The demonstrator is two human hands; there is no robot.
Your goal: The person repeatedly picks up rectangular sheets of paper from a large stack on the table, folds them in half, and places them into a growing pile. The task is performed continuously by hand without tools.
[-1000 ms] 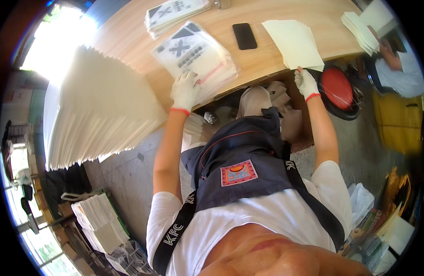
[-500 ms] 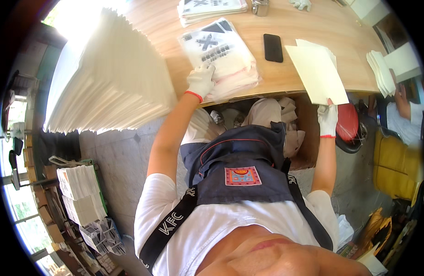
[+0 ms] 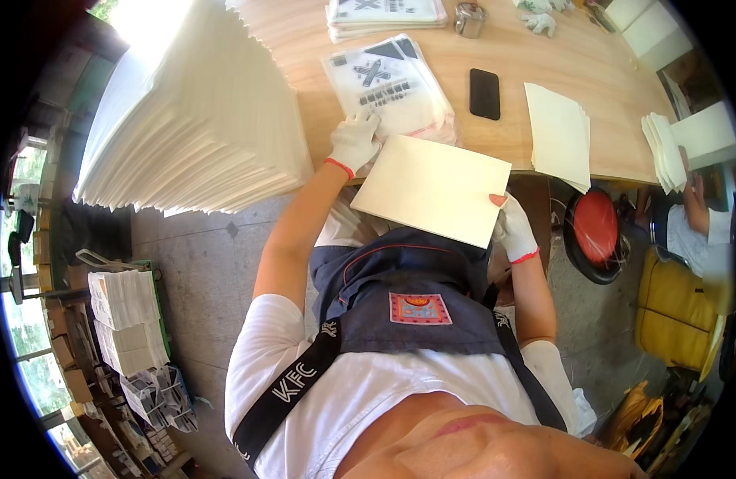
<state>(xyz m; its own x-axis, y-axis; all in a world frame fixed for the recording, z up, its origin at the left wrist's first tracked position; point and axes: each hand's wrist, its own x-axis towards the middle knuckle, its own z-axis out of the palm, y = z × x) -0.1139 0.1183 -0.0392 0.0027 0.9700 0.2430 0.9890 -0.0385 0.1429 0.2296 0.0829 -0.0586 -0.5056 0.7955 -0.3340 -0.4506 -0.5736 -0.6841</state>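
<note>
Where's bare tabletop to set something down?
Bare tabletop lies between the cream sheets and the white stack at far right, and between the phone and the white gloves. The left is crowded: tall paper stack, then plastic bags with the left hand at their edge.

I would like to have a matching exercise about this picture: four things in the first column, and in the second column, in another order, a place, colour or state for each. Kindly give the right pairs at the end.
Things
1. Left hand
2. Phone
3. Right hand
4. Round seat

Place, colour or state
A. Red, with a dark rim
B. Holds cream paper at its edge
C. Touches the printed plastic bags
D. Lies on the table, left of a stack of cream sheets

Right pairs: 1-C, 2-D, 3-B, 4-A
</note>
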